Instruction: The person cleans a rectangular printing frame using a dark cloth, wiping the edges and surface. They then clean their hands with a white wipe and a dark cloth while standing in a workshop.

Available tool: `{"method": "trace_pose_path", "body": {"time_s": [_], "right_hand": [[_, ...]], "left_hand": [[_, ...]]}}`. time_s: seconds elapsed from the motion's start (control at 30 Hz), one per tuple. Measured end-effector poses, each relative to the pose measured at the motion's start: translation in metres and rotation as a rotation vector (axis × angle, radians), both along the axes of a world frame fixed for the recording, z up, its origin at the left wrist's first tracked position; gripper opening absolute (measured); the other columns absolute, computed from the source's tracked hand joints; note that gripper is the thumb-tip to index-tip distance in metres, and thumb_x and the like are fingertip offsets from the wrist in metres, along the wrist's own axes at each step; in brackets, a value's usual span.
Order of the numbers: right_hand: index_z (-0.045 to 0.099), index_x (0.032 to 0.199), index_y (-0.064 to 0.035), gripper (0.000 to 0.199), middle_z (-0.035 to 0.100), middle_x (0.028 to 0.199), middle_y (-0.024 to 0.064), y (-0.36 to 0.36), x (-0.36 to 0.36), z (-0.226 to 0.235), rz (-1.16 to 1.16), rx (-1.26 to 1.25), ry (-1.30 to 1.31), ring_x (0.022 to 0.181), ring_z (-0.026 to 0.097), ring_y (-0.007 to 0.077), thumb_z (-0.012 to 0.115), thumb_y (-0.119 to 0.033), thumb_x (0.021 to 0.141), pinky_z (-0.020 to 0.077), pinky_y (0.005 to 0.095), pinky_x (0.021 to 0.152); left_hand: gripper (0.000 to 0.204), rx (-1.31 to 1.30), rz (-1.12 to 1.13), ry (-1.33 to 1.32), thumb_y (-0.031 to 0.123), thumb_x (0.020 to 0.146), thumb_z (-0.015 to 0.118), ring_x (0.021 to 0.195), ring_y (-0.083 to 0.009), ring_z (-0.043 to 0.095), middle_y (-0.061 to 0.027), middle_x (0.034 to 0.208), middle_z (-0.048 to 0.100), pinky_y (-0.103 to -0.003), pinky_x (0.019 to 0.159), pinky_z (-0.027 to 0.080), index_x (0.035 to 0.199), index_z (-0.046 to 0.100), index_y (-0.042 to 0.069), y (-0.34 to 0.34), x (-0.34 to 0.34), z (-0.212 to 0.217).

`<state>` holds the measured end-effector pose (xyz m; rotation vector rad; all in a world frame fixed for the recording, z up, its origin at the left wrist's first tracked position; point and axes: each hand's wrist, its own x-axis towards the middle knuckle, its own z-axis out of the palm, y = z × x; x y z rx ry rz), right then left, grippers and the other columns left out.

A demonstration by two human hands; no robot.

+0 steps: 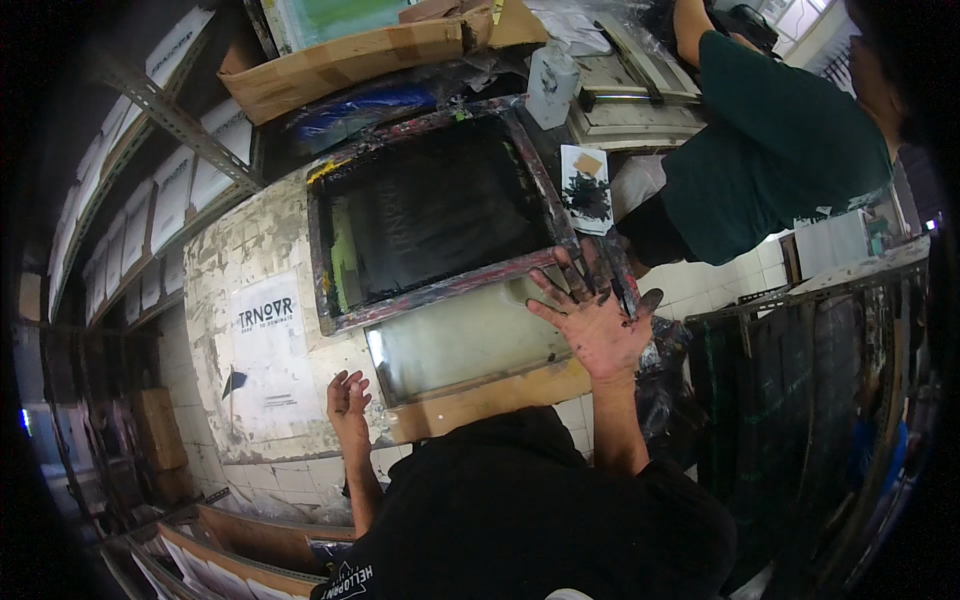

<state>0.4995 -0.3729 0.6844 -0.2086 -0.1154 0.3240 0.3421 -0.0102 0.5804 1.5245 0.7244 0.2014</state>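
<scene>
Black shirt (540,510), right hand (610,325) before frame (440,291)

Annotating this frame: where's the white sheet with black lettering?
Head view, left of centre: the sheet lies on the mottled board, left of the screen-printing frame and the left hand.

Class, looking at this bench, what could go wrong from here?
The left hand has dark-stained fingertips near the printed white sheet, so it might smudge it. The right hand, also stained, is spread near the paint-crusted frame and could leave marks. The co-worker stands close to the dark-smeared white rectangle and may brush it.
</scene>
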Motion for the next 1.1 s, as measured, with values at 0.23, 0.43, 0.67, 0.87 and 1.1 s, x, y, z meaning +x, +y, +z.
{"method": "trace_pose_path", "body": {"time_s": [0.23,0.43,0.67,0.87,1.1], "right_hand": [[0.018,0.155,-0.0097,0.099,0.02,0.158,0.0235,-0.003,-0.003,-0.01,-0.014,-0.089,-0.112,0.142,0.017,0.0527,0.053,-0.068,0.084,0.01,0.0697,0.112],[0.027,0.153,-0.0124,0.084,0.029,0.152,0.0264,-0.015,-0.016,-0.043,-0.251,-2.384,-0.622,0.141,0.017,0.0535,0.063,-0.048,0.085,0.0087,0.0714,0.11],[0.034,0.149,-0.0143,0.072,0.037,0.146,0.024,-0.037,-0.034,-0.162,-0.278,-2.607,-0.456,0.137,0.026,0.0506,0.064,-0.024,0.084,0.0163,0.0687,0.108],[0.039,0.146,-0.0138,0.065,0.041,0.143,0.0209,-0.049,-0.031,-0.176,-0.256,-2.569,-0.449,0.134,0.032,0.0473,0.061,-0.019,0.086,0.025,0.0627,0.105],[0.052,0.138,-0.0134,0.058,0.054,0.133,0.0207,-0.051,-0.036,-0.18,-0.492,-2.479,-0.538,0.13,0.039,0.0455,0.064,-0.023,0.082,0.0248,0.0619,0.105]], "left_hand": [[0.055,-0.006,0.038,-0.01,0.031,0.096,0.063,0.108,-0.0239,0.061,-0.0169,0.123,0.06,-0.035,0.088,0.051,0.136,0.043,-0.001,0.004,-0.014,-0.007],[0.056,0.003,0.03,0.01,0.032,0.096,0.063,0.108,-0.0245,0.061,-0.0174,0.124,0.06,-0.036,0.088,0.051,0.136,0.043,-0.001,-0.004,-0.014,0.002],[0.055,-0.011,0.025,0.035,0.032,0.095,0.063,0.109,-0.0237,0.06,-0.0162,0.123,0.061,-0.036,0.088,0.05,0.136,0.044,-0.001,-0.002,-0.013,-0.005],[0.054,-0.016,-0.025,0.024,0.031,0.095,0.064,0.108,-0.0231,0.06,-0.0157,0.123,0.061,-0.035,0.088,0.05,0.135,0.044,0.0,-0.004,-0.002,-0.001],[0.052,-0.052,-0.085,0.012,0.026,0.094,0.065,0.106,-0.0216,0.061,-0.015,0.123,0.061,-0.034,0.087,0.05,0.135,0.044,0.0,-0.007,0.013,-0.005]]}}
